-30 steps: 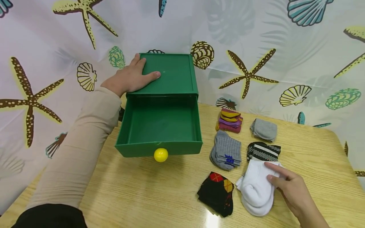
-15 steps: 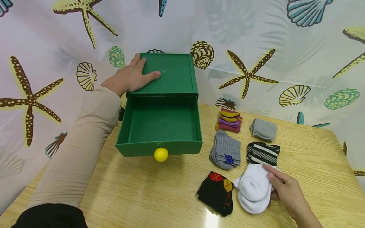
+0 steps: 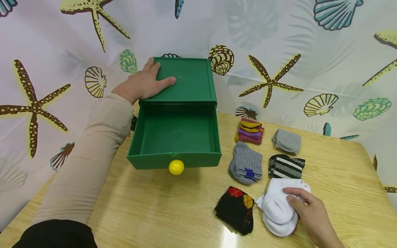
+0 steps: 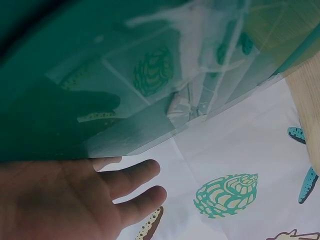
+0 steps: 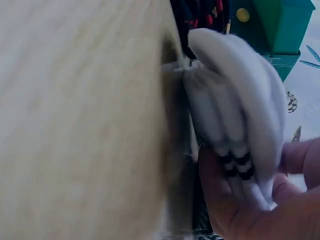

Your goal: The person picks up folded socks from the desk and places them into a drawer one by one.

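A: so what's up closest, bottom right?

B: that's the right hand [image 3: 310, 212] holding the folded white socks [image 3: 277, 208], pinched between thumb and fingers. right wrist cam shows dark bands on them too. they're at the right side of the wood-grain table [image 3: 167, 213], with the black argyle socks [image 3: 234, 212] just to the left.

A: and past those?

B: black-and-white striped socks [image 3: 286, 167] right behind the white ones, can't tell if they overlap. gray ribbed socks [image 3: 246, 163] with a blue patch sit left of the stripes. further left there's a yellow knob [image 3: 176, 167] on a green drawer [image 3: 147, 162], sticking well out of its box.

A: anything further back?

B: plain gray socks [image 3: 286, 141], then a maroon, purple and yellow sock stack [image 3: 250, 131]. left hand [image 3: 144, 82] rests on top of the green box [image 3: 193, 79], thumb spread wide, gripping nothing. seashell-and-starfish cloth [image 3: 270, 31] hangs behind everything lol
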Demonstrator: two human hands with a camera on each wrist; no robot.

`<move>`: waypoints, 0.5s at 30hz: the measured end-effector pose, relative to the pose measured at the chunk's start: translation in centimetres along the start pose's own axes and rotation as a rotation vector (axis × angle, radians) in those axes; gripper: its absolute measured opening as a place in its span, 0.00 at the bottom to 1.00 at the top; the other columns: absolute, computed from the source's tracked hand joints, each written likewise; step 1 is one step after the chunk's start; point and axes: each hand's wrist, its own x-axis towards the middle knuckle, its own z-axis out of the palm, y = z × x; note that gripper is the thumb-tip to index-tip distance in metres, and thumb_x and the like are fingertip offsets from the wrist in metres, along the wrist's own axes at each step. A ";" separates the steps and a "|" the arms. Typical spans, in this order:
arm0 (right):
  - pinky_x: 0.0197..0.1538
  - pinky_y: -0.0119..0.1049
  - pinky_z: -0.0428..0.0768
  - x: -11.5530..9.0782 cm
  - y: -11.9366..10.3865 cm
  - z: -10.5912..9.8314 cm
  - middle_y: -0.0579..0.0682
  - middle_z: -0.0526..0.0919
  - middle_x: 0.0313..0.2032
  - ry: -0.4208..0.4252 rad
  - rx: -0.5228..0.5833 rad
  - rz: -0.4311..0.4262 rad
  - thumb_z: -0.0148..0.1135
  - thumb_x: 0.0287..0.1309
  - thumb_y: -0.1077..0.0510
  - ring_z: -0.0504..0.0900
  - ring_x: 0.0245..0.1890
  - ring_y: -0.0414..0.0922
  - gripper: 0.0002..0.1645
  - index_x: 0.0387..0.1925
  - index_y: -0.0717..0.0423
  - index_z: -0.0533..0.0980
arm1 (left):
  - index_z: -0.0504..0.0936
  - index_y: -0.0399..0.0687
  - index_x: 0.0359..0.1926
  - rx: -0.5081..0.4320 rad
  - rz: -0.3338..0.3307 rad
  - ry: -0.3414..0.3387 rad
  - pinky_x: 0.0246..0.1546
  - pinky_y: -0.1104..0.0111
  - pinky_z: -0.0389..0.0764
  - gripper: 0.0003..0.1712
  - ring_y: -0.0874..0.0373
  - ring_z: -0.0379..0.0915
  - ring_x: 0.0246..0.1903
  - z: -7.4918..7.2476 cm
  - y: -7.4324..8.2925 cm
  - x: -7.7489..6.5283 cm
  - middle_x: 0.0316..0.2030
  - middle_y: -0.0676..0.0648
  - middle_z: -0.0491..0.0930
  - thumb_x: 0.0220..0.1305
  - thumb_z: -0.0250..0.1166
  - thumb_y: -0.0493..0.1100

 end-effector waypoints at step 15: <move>0.45 0.32 0.82 0.0 -5.0 -1.4 0.55 0.63 0.61 -0.105 0.427 -0.270 0.54 0.75 0.65 0.76 0.50 0.41 0.16 0.58 0.57 0.80 | 0.30 0.42 0.80 -0.008 -0.008 0.000 0.69 0.35 0.45 0.58 0.29 0.37 0.74 0.0 0.0 -0.1 0.77 0.39 0.18 0.70 0.37 0.77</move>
